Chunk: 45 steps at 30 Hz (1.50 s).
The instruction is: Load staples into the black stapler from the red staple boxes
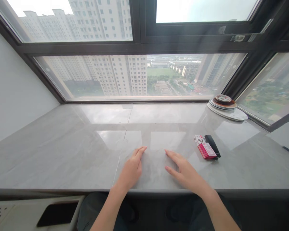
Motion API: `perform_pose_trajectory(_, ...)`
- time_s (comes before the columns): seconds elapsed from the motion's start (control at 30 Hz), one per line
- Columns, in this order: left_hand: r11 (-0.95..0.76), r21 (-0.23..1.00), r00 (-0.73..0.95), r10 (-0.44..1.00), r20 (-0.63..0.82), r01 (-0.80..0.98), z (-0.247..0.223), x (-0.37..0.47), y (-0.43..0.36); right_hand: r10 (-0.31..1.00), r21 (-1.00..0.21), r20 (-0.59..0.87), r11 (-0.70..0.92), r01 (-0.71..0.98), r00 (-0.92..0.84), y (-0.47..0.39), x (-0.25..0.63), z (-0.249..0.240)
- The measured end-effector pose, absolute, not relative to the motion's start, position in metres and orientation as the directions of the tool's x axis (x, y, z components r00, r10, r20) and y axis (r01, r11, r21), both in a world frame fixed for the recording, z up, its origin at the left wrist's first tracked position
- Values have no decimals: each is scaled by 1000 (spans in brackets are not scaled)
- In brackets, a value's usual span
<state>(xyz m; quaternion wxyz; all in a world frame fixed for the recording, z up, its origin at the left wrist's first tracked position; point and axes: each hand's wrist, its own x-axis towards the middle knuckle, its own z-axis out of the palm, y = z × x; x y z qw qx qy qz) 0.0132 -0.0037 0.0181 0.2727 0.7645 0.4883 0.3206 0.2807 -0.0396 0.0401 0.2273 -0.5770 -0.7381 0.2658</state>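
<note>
My left hand (133, 166) rests on its side on the grey marbled counter (62, 154), fingers stretched forward, holding nothing. Across a gap to its right, my right hand (183, 168) lies near the front edge with thumb and fingers apart and nothing in it. Right of that hand, a red and white box (207, 150) lies on the counter. A black object, which looks like a stapler (213, 146), lies against the box's right side. Neither hand touches them.
Round plates or mats (227, 109) are stacked in the back right corner by the window frame (135, 48). A white wall (19, 83) bounds the left side. Below the counter's front edge, at bottom left, is a pale plastic object (21, 215) with a dark opening.
</note>
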Motion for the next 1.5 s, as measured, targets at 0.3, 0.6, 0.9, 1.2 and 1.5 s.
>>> perform_pose_trajectory(0.3, -396, 231, 351, 912, 211, 889, 2, 12, -9, 974, -231, 107, 220, 948, -200, -21, 236, -1)
perform_pose_trajectory(0.6, -396, 215, 361, 914, 186, 893, 2, 8, -8, 973, -228, 114, 222, 948, -200, -21, 237, -1)
perform_pose_trajectory(0.9, -388, 204, 354, 916, 187, 899, 2, 9, -8, 973, -230, 120, 221, 948, -198, -22, 238, -2)
perform_pose_trajectory(1.2, -390, 196, 357, 916, 184, 900, 4, 10, -9, 974, -219, 109, 217, 951, -198, -22, 238, -1)
perform_pose_trajectory(1.5, -394, 220, 356, 914, 193, 892, 4, 9, -9, 973, -232, 114, 220, 948, -199, -23, 238, 0)
